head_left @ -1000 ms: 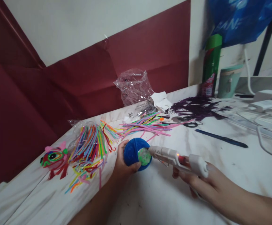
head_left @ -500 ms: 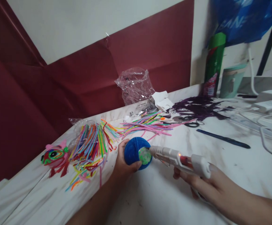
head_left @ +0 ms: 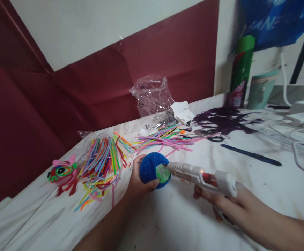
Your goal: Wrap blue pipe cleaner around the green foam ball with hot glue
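Observation:
My left hand [head_left: 140, 177] is closed round a blue ball [head_left: 148, 167] that looks wound with cord, its thumb across the lower front. On the ball's right side is a round green patch [head_left: 162, 174] with a whitish, glossy surface. In my right hand [head_left: 227, 200] is a white hot glue gun [head_left: 191, 173], its small light glowing orange. The gun's nozzle points left and meets the edge of the green patch; whether it touches cannot be made out. My right fingers wrap the gun's handle, partly hidden behind it.
Left of the ball lie colourful pipe cleaners [head_left: 99, 158] and a small decorated animal figure [head_left: 62, 174]. More pipe cleaners [head_left: 164, 139], a clear plastic bag [head_left: 152, 94] and dark purple threads [head_left: 222, 120] lie behind. At right are a blue pen-like tool [head_left: 251, 154], green can [head_left: 242, 69], cup [head_left: 261, 90] and white cables [head_left: 295, 153].
Almost nothing differs. The whole view has shifted by a few pixels, and both hands keep the ball and glue gun in nearly the same relation.

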Motion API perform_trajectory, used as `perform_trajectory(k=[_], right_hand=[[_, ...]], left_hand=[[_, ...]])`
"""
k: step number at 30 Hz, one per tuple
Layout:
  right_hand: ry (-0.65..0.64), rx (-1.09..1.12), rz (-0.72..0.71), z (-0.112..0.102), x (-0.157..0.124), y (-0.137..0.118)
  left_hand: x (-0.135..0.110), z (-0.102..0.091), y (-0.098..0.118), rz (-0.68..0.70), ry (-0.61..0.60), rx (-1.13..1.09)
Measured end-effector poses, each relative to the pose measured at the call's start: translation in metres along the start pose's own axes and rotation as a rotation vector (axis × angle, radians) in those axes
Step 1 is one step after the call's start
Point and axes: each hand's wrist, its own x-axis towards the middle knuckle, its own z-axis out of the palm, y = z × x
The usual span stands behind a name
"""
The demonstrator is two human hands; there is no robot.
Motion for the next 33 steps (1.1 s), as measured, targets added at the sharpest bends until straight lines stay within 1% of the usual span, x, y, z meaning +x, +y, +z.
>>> perform_trajectory(k=[3, 6, 8, 11, 14, 16, 18, 24, 29, 33], right_hand=[[-0.021, 0.009, -0.016, 0.001, -0.001, 0.0], [-0.009, -0.006, -0.009, 0.001, -0.002, 0.005], [0.003, -0.024, -0.012, 0.0, -0.002, 0.008], [-0.002, -0.039, -0.043, -0.001, -0.002, 0.007], [-0.01, -0.059, -0.146, -0.002, -0.003, -0.003], [-0.004, -0.07, -0.239, -0.002, -0.004, -0.011], [0.0, -0.083, -0.296, -0.003, -0.005, -0.016], [-0.014, -0.125, -0.308, -0.002, -0.007, -0.012], [-0.053, -0.111, -0.341, -0.003, -0.009, -0.016], [-0.026, -0.128, -0.339, -0.002, -0.011, -0.014]], left_hand=[[0.0, 0.001, 0.0, 0.016, 0.006, 0.003], [-0.001, 0.002, 0.003, -0.011, 0.017, -0.02], [0.0, 0.002, 0.004, -0.027, -0.001, -0.018], [0.0, 0.002, 0.005, 0.002, -0.02, 0.019], [0.0, 0.002, 0.003, 0.042, 0.003, 0.034], [0.0, 0.003, 0.001, 0.04, 0.01, 0.052], [0.0, 0.003, 0.001, 0.036, 0.0, 0.079], [0.001, 0.002, 0.005, 0.047, -0.017, 0.096], [0.003, -0.002, 0.008, 0.04, -0.055, 0.201], [0.004, -0.004, 0.005, 0.06, -0.082, 0.213]])
